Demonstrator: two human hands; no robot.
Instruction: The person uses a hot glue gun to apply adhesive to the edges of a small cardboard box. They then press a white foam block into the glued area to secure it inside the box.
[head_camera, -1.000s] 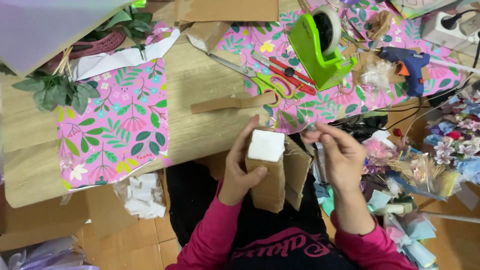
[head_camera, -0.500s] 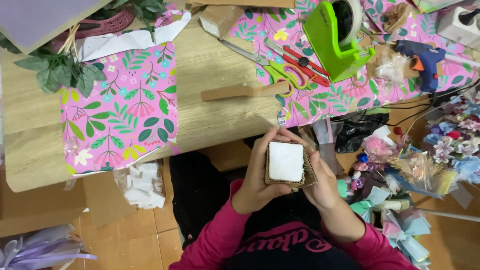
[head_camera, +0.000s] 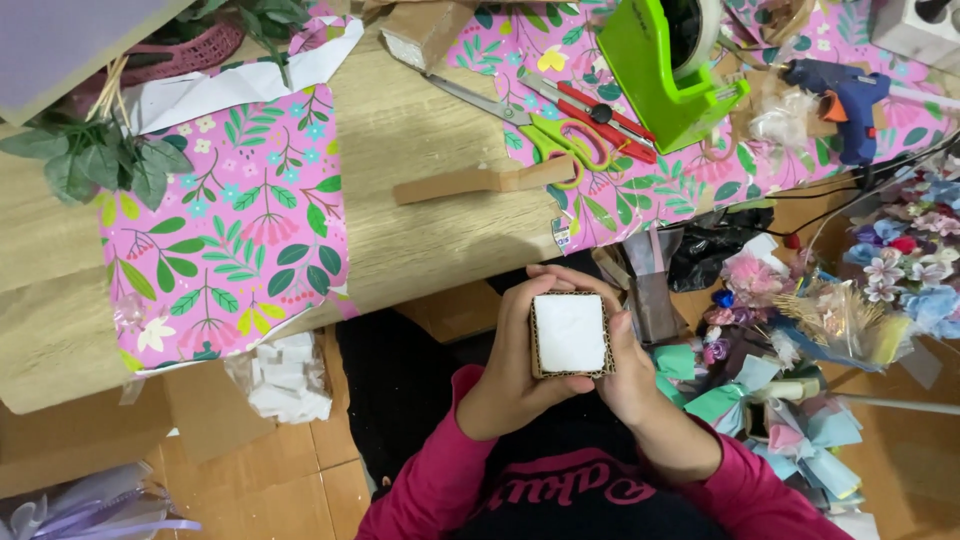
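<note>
The small cardboard box (head_camera: 570, 334) sits right between the 2 hands, close to the person's body and below the edge of the wooden table (head_camera: 420, 210). It has a white block (head_camera: 569, 332) filling its open top, and that top faces straight up at the camera. So its long side seems to run down and away from view, though I cannot see how deep it goes.

The left hand (head_camera: 510, 375) is curled around the left side of the box, with fingers wrapped over the top edge. The right hand (head_camera: 635, 375) is curled around the right side the same way. Both hands are about half closed and both grip the box. Neither one is nearer; they share it evenly.

Up on the table, well apart from the hands, lie green-handled scissors (head_camera: 530, 125), a green tape dispenser (head_camera: 675, 70) and a blue glue gun (head_camera: 850, 95).
</note>
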